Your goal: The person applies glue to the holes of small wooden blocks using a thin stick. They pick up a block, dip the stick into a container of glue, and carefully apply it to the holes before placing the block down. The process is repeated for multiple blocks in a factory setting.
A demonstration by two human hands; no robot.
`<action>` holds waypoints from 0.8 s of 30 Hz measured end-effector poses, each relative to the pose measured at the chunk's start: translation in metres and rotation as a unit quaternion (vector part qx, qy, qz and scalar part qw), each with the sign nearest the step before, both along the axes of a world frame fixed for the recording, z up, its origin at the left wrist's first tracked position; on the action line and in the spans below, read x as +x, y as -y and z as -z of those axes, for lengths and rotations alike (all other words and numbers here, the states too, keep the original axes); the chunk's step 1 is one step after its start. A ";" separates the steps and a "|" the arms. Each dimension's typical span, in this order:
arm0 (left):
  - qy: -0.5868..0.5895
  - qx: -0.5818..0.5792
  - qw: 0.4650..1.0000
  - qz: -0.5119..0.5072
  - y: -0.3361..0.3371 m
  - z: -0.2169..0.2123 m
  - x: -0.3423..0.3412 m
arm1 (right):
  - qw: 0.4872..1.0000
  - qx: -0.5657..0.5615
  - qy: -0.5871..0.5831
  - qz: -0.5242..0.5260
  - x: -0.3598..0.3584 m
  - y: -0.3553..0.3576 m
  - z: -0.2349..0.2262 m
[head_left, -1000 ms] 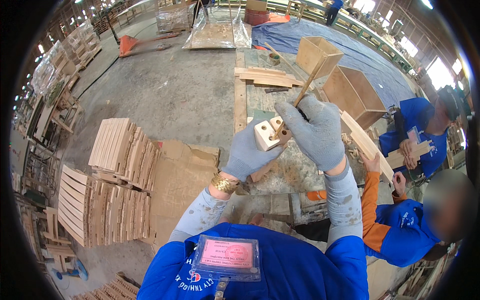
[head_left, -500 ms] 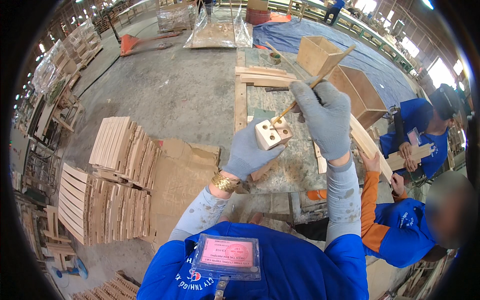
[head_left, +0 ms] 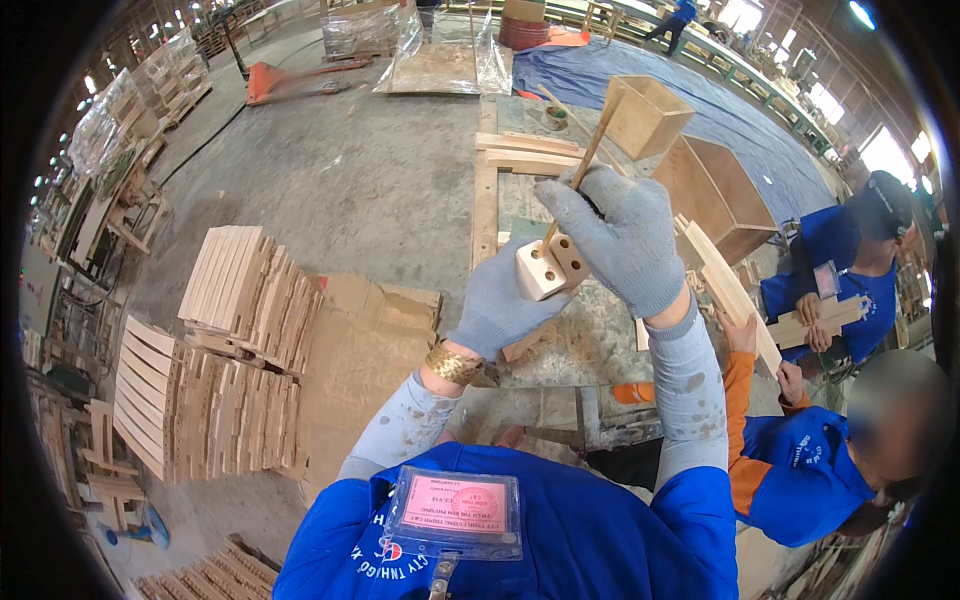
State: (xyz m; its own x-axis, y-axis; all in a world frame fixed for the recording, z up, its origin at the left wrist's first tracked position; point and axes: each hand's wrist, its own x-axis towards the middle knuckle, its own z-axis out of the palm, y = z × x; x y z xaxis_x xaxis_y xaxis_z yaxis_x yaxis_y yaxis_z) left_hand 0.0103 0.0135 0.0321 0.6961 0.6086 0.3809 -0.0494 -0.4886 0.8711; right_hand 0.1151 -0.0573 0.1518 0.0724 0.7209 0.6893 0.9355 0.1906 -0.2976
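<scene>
Left hand, in a grey knit glove (head_left: 500,305), is wrapped around a small pale wooden block with round drilled holes (head_left: 540,284). Block is held up above the grey, dust-strewn worktable (head_left: 560,368), two holed faces in sight. Right hand, in a matching grey knit glove (head_left: 635,235), grips a long, thin, tan wooden stick (head_left: 597,140) between thumb and fingers, its lower end at the block's far edge, by the holes. Cannot tell whether the tip sits inside a hole.

Change: half a second ago the stick leans well over to the right; now it stands much steeper, and the right hand is nearer the block. A second ago the tip is at a hole closer to the wearer. Left grip and block stay nearly in place. Reading: the stick seems to be worked from hole to hole, with the left hand as the steady holder.

Around: pale flat wooden slats (head_left: 540,162) at the table's far end. To the right, a co-worker with an orange sleeve (head_left: 738,400) has both hands at a long pale wooden board (head_left: 730,280).
</scene>
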 end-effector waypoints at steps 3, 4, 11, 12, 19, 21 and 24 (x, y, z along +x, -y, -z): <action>-0.019 -0.010 1.000 0.005 0.000 -0.002 0.000 | 0.999 -0.033 -0.037 0.003 0.001 -0.002 0.000; -0.024 -0.016 1.000 0.010 0.000 -0.002 0.000 | 0.999 -0.033 -0.035 0.000 0.002 -0.002 0.000; -0.001 -0.024 1.000 0.007 -0.001 0.000 -0.001 | 0.993 -0.110 -0.016 -0.031 0.008 0.010 -0.015; -0.002 -0.015 1.000 0.007 0.000 0.000 -0.001 | 0.991 -0.119 -0.022 -0.051 0.013 0.014 -0.015; 0.042 -0.022 0.999 0.014 0.001 -0.001 -0.002 | 0.985 -0.058 -0.044 -0.156 0.022 0.048 -0.030; 0.073 -0.037 0.997 0.008 -0.002 0.005 -0.001 | 0.971 -0.048 -0.220 -0.078 0.016 0.064 -0.016; 0.072 -0.027 0.997 -0.007 -0.001 0.006 -0.003 | 0.933 0.079 -0.350 -0.003 0.019 0.074 0.041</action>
State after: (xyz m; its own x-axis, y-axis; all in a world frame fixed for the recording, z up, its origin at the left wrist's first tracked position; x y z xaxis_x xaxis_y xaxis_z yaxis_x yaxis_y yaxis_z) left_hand 0.0077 0.0147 0.0258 0.6280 0.6404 0.4421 -0.1687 -0.4425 0.8807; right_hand 0.1337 -0.1313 0.1103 0.5419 0.6157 0.5720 0.5204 0.2886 -0.8036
